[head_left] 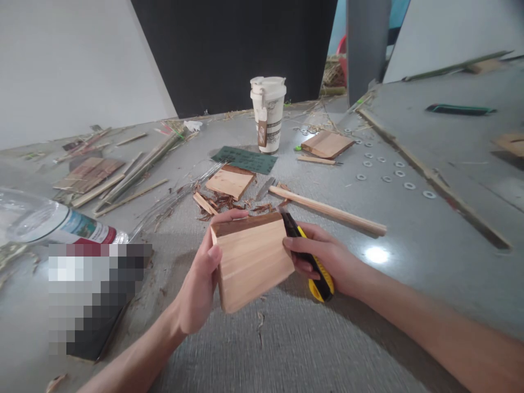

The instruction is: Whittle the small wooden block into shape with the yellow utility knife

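Observation:
A pale wooden block with a dark bark edge along its top is held up in front of me. My left hand grips its left side, thumb on the front face and fingers behind the top. In my right hand is a yellow and black utility knife, its tip close to the block's upper right corner. My right thumb rests against the block's right edge. Bark shavings lie just beyond the block, around a second wooden piece.
A white lidded cup stands behind a green sandpaper sheet. To the right lie a wooden stick, several metal washers, another wood piece and a long strip. A plastic bottle and a dark phone-like slab occupy the left.

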{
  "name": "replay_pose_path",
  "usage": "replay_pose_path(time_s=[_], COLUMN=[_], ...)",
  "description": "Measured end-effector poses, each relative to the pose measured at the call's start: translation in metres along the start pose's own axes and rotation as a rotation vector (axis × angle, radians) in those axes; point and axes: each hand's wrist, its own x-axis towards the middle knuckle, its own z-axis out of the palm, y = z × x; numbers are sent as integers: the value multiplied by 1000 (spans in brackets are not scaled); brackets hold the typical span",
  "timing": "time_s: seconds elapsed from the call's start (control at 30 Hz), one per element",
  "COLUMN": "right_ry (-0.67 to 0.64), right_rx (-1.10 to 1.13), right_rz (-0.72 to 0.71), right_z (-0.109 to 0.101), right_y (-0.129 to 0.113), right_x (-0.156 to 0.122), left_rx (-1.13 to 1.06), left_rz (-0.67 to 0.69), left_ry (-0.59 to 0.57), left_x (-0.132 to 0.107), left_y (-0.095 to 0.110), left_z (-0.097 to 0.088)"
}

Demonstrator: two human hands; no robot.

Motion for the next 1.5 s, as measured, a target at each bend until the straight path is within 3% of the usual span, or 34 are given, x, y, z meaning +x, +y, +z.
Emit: replay_pose_path(time_s=[0.6, 1.5], right_ry=[-47, -64], right_rx=[-17, -67], right_rz=[-43, -26], right_z=[-3, -3], right_y=[2, 1], right_x=[2, 1], left_rx=[86, 172], left_rz=[100, 133], left_ry=[-15, 27], left_x=[2, 5], left_y=[-3, 4], left_z=[-5, -4])
